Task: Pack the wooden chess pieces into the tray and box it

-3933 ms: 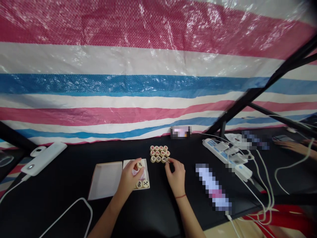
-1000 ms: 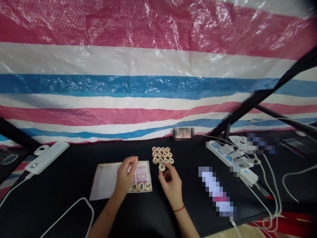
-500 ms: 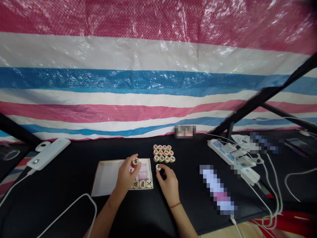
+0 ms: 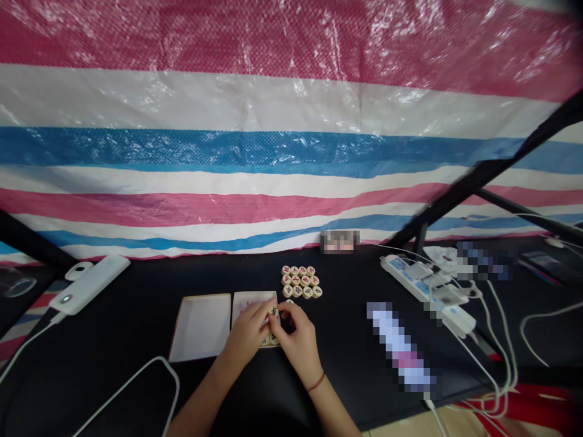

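Over the black table (image 4: 113,340), I see the left hand (image 4: 248,331) and right hand (image 4: 299,341) pinch one disc (image 4: 273,310) between their fingertips, disc rows (image 4: 305,281) just beyond.

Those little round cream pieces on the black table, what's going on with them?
A person's bare left hand and right hand meet over a shallow white box, a round cream piece marked in black at their fingertips; which hand's grip holds it isn't clear. Beyond, twelve similar round pieces lie in three rows of four on the black table. A shallow white tray sits left of the box.
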`<action>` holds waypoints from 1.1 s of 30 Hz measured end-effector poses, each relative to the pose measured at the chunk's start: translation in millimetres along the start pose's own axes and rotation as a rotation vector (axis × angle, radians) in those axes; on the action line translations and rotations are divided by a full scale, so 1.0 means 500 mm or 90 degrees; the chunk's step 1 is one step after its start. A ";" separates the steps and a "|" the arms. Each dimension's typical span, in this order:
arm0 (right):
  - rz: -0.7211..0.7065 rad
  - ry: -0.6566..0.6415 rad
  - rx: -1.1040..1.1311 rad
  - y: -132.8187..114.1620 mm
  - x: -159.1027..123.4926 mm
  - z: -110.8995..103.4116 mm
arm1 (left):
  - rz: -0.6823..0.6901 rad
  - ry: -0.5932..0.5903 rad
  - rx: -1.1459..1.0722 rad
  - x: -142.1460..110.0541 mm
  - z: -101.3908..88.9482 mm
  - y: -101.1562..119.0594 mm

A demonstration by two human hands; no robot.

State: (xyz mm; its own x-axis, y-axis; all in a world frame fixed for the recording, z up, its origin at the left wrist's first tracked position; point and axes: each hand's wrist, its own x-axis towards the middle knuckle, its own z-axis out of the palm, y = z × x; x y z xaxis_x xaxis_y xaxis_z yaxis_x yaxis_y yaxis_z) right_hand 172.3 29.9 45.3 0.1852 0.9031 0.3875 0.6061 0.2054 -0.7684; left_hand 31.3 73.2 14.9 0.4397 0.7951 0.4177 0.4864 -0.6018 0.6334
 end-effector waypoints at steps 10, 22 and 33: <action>0.033 0.140 -0.075 0.065 -0.006 -0.026 | 0.058 -0.046 0.066 0.012 -0.022 0.001; -0.057 0.054 -0.215 0.117 -0.007 0.005 | -0.019 -0.142 0.183 0.015 -0.038 -0.021; -0.034 0.039 -0.232 0.139 -0.005 0.013 | -0.049 -0.108 0.205 0.011 -0.022 -0.021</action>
State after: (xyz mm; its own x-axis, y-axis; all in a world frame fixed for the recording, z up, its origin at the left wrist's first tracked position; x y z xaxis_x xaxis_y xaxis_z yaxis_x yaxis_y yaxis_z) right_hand 208.8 44.4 -12.4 0.1849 0.8684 0.4601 0.8500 0.0937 -0.5185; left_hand 20.6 84.7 17.7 0.4980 0.8315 0.2460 0.7239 -0.5548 0.4100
